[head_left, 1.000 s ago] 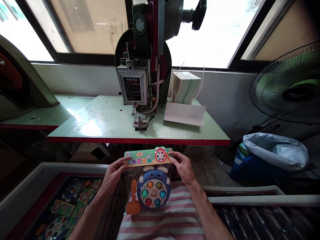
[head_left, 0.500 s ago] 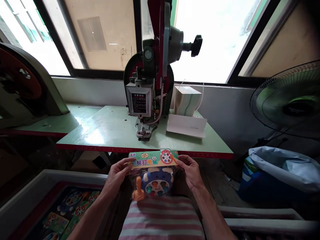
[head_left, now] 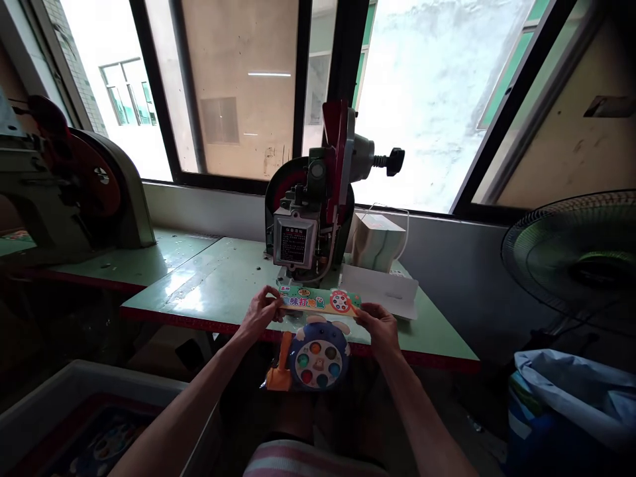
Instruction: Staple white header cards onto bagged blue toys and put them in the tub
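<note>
A bagged toy (head_left: 317, 352) hangs from a green printed header card (head_left: 318, 301): a blue round game board with coloured buttons and an orange mallet. My left hand (head_left: 259, 311) pinches the card's left end and my right hand (head_left: 380, 322) pinches its right end. The card lies over the front part of the green table (head_left: 213, 291), just before the base of the green and red stapling machine (head_left: 318, 212). The bag dangles over the table's red front edge.
A folded white card (head_left: 380, 290) and a pale stack of cards (head_left: 375, 242) sit right of the machine. Another machine (head_left: 74, 192) stands at left. A fan (head_left: 576, 258) and a blue bag (head_left: 571, 397) are at right, a bin of packaged toys (head_left: 84, 437) at lower left.
Both hands have carried the toy pack up and forward from my lap to the table, under the machine's head. The view has tilted upward.
</note>
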{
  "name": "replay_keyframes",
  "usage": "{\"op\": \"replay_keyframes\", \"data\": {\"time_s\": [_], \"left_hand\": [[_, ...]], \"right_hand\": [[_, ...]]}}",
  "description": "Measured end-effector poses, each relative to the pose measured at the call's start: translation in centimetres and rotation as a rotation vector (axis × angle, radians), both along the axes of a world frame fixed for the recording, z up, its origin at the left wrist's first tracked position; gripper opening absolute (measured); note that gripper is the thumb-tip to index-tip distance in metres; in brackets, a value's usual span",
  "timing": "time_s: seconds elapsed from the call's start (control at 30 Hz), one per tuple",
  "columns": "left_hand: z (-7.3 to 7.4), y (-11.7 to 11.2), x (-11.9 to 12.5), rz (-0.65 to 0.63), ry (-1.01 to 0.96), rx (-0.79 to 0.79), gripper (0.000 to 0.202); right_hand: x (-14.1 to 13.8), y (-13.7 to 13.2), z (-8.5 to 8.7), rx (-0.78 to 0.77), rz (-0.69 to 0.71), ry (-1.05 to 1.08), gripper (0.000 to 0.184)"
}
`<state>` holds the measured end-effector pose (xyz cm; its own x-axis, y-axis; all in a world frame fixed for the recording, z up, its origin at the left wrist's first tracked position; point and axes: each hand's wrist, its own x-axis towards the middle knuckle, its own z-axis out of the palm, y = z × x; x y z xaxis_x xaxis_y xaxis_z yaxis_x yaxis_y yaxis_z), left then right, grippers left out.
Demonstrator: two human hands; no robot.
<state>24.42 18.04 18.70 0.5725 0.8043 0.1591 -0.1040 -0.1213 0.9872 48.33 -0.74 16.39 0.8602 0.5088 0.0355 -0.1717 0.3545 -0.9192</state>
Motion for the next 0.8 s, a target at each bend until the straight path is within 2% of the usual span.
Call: {"op": "replay_keyframes", "data": {"time_s": [0.13, 0.27, 0.63, 0.8], "left_hand": [[0.4, 2.6, 1.8, 0.003, -0.013, 0.015, 0.025], [0.7, 3.9, 2.4, -0.021, -0.017, 0.016, 0.026], [0.4, 4.4, 2.8, -0.034, -0.041, -0.01, 0.025], [0.7, 4.2, 2.4, -0.042, -0.069, 0.002, 0.026]], "right_hand": [[1.1, 2.1, 0.6, -0.005, -0.014, -0.067, 0.048], [1.7, 3.1, 1.0, -0.037, -0.012, -0.114, 0.047], [2.3, 3.9, 1.0, -0.046, -0.022, -0.107, 0.046], [2.3, 4.3, 1.2, -0.035, -0.009, -0.104, 0.047]]}}
